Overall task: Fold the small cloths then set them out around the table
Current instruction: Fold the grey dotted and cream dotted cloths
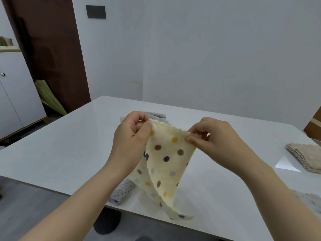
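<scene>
A cream cloth with coloured dots (165,164) hangs in the air above the white table (69,145). My left hand (132,136) pinches its upper left corner and my right hand (213,138) pinches its upper right corner. The cloth's lower tip droops to the table near the front edge. A grey dotted cloth (121,190) lies on the table under my left wrist. Behind my hands a grey cloth (158,115) lies on the table, mostly hidden. A folded beige cloth (305,157) lies at the right edge.
Another greyish cloth (311,200) shows at the right front edge. A dark ribbed object (106,221) stands on the floor below the table's front edge. A white cabinet (17,94) and a brown door (52,49) are at the left; a white wall is behind the table.
</scene>
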`<act>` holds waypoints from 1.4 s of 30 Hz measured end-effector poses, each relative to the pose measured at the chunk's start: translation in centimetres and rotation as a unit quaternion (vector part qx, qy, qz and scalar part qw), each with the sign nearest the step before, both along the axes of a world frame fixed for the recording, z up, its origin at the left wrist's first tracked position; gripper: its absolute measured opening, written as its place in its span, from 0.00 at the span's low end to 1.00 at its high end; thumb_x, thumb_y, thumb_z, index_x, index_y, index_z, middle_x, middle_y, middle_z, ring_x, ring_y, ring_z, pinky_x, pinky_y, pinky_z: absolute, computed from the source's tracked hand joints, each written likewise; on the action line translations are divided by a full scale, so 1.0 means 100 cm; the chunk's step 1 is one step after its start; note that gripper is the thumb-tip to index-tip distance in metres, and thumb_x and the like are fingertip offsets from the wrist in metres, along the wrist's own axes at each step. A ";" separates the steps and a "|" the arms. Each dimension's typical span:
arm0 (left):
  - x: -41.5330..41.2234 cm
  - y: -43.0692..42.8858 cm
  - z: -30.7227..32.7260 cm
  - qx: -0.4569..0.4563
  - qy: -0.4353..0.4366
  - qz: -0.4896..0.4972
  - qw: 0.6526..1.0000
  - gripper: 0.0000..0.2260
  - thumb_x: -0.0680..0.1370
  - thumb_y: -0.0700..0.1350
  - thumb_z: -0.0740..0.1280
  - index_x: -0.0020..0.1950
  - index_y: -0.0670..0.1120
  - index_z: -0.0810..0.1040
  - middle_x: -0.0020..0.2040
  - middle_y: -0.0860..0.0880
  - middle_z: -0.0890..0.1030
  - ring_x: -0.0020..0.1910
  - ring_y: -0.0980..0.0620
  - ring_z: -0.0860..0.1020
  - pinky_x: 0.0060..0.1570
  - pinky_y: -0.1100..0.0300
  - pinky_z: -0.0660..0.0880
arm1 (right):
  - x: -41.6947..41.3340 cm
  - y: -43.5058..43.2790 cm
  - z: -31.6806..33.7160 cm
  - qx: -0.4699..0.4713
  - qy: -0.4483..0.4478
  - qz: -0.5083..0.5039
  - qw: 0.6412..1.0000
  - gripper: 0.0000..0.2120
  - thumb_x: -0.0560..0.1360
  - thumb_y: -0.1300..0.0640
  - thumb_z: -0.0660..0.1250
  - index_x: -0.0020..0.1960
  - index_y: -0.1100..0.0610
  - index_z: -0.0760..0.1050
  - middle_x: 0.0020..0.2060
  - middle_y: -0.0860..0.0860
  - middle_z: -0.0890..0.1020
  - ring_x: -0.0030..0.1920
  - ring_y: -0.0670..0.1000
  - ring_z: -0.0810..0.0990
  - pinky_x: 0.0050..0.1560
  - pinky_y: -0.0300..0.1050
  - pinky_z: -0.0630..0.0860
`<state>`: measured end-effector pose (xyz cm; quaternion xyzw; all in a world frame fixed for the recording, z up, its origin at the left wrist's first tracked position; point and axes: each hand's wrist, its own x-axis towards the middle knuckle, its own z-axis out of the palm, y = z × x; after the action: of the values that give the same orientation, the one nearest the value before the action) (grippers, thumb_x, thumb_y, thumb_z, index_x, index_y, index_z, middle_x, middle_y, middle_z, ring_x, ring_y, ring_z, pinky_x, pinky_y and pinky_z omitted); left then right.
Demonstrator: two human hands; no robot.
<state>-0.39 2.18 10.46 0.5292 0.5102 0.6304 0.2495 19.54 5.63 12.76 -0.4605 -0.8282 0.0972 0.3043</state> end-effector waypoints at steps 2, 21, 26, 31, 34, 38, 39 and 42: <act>0.001 0.000 0.000 0.016 0.013 0.004 1.000 0.06 0.79 0.41 0.60 0.43 0.46 0.73 0.26 0.51 0.68 0.26 0.54 0.65 0.23 0.68 0.66 | 0.001 -0.001 0.001 -0.026 0.036 0.005 0.999 0.02 0.74 0.50 0.70 0.42 0.47 0.78 0.43 0.43 0.75 0.40 0.42 0.75 0.42 0.36 0.70; 0.007 -0.007 -0.036 -0.126 -0.063 -0.162 0.977 0.15 0.70 0.49 0.72 0.55 0.45 0.79 0.44 0.47 0.86 0.47 0.48 0.84 0.51 0.50 0.79 | -0.010 -0.001 -0.003 -0.140 0.394 0.025 0.908 0.06 0.76 0.57 0.69 0.44 0.58 0.73 0.32 0.53 0.80 0.32 0.48 0.79 0.32 0.38 0.74; 0.004 -0.003 -0.050 -0.158 -0.023 -0.149 0.976 0.16 0.71 0.50 0.70 0.51 0.39 0.79 0.46 0.36 0.84 0.45 0.39 0.83 0.46 0.45 0.78 | 0.000 0.008 -0.020 -0.151 0.418 -0.041 0.895 0.08 0.77 0.54 0.67 0.46 0.60 0.74 0.37 0.57 0.80 0.36 0.53 0.80 0.36 0.49 0.74; 0.003 0.016 -0.064 -0.262 -0.007 -0.156 0.952 0.10 0.76 0.47 0.68 0.52 0.42 0.79 0.43 0.42 0.84 0.37 0.45 0.81 0.43 0.48 0.79 | 0.013 0.030 -0.062 -0.212 0.394 -0.151 0.882 0.09 0.78 0.54 0.64 0.51 0.60 0.73 0.47 0.59 0.81 0.42 0.55 0.81 0.35 0.48 0.79; 0.001 0.022 -0.082 -0.288 0.040 -0.087 0.953 0.12 0.75 0.50 0.69 0.56 0.46 0.77 0.48 0.48 0.81 0.43 0.51 0.80 0.49 0.53 0.79 | 0.020 0.042 -0.101 -0.299 0.396 -0.206 0.844 0.12 0.78 0.56 0.63 0.55 0.64 0.71 0.53 0.60 0.79 0.40 0.52 0.78 0.27 0.37 0.75; 0.002 0.008 -0.089 -0.248 0.129 -0.035 0.959 0.11 0.74 0.50 0.70 0.54 0.49 0.77 0.47 0.56 0.80 0.46 0.56 0.79 0.51 0.57 0.77 | 0.032 0.033 -0.134 -0.356 0.316 -0.244 0.845 0.23 0.78 0.56 0.65 0.69 0.60 0.63 0.55 0.58 0.78 0.38 0.51 0.81 0.40 0.44 0.80; 0.004 0.002 -0.090 -0.241 0.134 -0.041 0.960 0.09 0.74 0.50 0.70 0.52 0.50 0.77 0.45 0.56 0.80 0.43 0.57 0.79 0.47 0.60 0.76 | 0.034 0.030 -0.137 -0.348 0.284 -0.244 0.859 0.26 0.78 0.56 0.65 0.72 0.58 0.60 0.56 0.55 0.77 0.41 0.51 0.82 0.46 0.46 0.79; 0.011 -0.019 -0.095 -0.219 0.145 -0.044 0.964 0.05 0.73 0.47 0.71 0.47 0.50 0.78 0.39 0.55 0.80 0.33 0.61 0.76 0.36 0.69 0.72 | 0.036 0.018 -0.138 -0.271 0.182 -0.234 0.916 0.31 0.76 0.55 0.68 0.74 0.54 0.57 0.65 0.54 0.70 0.59 0.55 0.77 0.60 0.48 0.72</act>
<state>0.71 0.29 0.94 0.5695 0.6423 0.4084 0.3104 23.14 7.48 -1.08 -0.6806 -0.5689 0.3255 0.3273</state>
